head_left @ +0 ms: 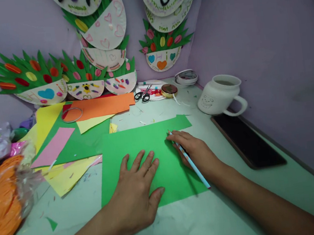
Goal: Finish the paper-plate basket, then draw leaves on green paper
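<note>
A large sheet of green paper point(163, 143) lies on the table in front of me. Its top right corner juts out as a narrow strip. My left hand point(138, 188) rests flat on the left half of the sheet, fingers spread. Over the right part is my right hand point(192, 149), closed around a light blue pencil point(193, 164). The pencil slants, with its tip up at the far left near the fingers and its back end toward me. Whether the tip touches the paper I cannot tell.
Coloured paper, including an orange sheet point(101, 107) and a pink strip point(54, 146), lies at the left. Bags of orange clay point(3, 201) stand nearer. Scissors point(144, 95) lie at the back. A white mug point(218, 94) and a black phone point(247, 140) are at the right. Paper-plate crafts point(86, 88) line the wall.
</note>
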Motion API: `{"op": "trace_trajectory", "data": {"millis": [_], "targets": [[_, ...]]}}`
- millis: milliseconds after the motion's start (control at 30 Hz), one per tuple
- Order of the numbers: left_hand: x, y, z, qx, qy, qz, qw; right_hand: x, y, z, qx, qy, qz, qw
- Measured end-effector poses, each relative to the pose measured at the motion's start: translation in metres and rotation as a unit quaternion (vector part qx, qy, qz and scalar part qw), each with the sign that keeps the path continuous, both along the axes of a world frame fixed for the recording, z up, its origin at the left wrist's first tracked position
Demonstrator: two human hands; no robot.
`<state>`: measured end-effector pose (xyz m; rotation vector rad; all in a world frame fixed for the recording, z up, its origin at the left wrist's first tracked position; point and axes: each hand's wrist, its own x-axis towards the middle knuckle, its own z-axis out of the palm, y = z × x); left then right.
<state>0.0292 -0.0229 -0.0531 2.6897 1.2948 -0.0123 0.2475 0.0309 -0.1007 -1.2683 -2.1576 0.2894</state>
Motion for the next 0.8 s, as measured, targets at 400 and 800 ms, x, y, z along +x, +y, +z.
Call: {"op": "trace_trajectory", "data": {"millis": [400, 800], "targets": [[0.005, 0.027, -0.003, -0.001, 0.0, -0.003, 1.0, 0.001, 0.016, 0.011, -0.054, -0.046, -0.014, 0.997], [0.01, 0.026, -0.001, -0.029, 0.0, 0.022, 0.999, 0.002, 0.018, 0.006, -0.042, -0.023, -0.02, 0.999]]}}
